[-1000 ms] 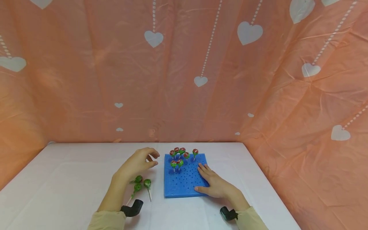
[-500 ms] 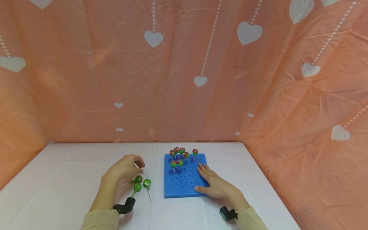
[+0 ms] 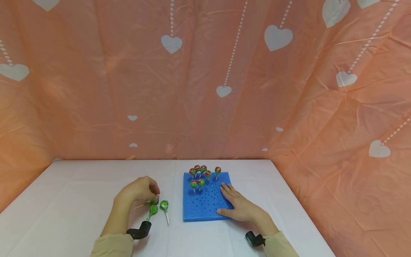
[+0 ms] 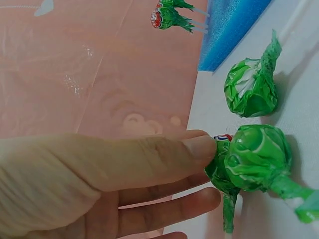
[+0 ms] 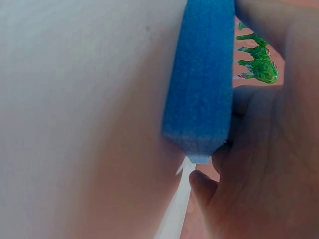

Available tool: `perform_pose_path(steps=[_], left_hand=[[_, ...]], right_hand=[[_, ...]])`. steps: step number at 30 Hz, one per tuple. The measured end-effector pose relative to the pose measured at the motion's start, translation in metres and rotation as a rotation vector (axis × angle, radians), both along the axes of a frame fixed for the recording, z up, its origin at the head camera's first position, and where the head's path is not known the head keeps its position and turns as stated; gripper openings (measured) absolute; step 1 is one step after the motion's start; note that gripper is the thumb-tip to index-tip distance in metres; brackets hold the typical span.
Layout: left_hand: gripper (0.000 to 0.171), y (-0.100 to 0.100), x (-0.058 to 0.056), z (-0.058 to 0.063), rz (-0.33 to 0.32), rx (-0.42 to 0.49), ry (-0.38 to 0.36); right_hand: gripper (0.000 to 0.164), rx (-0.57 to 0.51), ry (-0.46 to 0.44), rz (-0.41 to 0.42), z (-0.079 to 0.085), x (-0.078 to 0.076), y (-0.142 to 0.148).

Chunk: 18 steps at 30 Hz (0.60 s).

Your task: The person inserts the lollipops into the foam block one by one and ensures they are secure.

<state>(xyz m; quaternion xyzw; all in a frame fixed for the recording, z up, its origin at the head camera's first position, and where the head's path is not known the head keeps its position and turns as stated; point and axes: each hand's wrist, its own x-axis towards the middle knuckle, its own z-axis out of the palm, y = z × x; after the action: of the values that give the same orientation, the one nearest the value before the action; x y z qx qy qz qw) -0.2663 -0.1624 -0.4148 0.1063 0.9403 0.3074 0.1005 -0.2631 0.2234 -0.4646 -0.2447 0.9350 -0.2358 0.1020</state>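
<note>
Three loose lollipops (image 3: 164,205) lie on your white table (image 3: 80,200), left of the blue sponge (image 3: 205,212), and your left hand (image 3: 138,189) has just come down to the far lollipop (image 3: 155,202). That probably means you are at the start of a pickup, with this one and its two neighbours not yet standing among the seven upright lollipops (image 3: 200,182) in the back part of the sponge. Your thumb touches the edge of the far lollipop's wrapped head and your fingers lie behind it, but whether you have a real pinch on it, you cannot tell from these views. Its stick points left along the table, and its head sits so near the middle lollipop (image 3: 153,210) that a careless pull could drag both. Your right hand (image 3: 240,207) grasps nothing: it rests spread over the sponge's right edge, apparently steadying it. Compared with half a second ago, your left hand is lower, its fingertips at the wrapper instead of hovering above; a second ago it is farther forward, close to the sponge's left side. Your right hand, the sponge and the seven standing sweets look the same in all three head views.
</note>
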Motion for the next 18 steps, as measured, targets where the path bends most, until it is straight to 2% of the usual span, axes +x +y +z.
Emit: perform_pose_path(steps=[6,18], left_hand=[[0.014,0.0011,0.0001,-0.0003,-0.003,-0.015,-0.019],[0.012,0.0028,0.0003,-0.0009,-0.027,-0.011,0.006]], right_hand=[[0.092,0.000,0.000,-0.001,0.0005,0.0009,-0.0002],[0.091,0.003,0.012,0.004,-0.0002,-0.0006,-0.0005]])
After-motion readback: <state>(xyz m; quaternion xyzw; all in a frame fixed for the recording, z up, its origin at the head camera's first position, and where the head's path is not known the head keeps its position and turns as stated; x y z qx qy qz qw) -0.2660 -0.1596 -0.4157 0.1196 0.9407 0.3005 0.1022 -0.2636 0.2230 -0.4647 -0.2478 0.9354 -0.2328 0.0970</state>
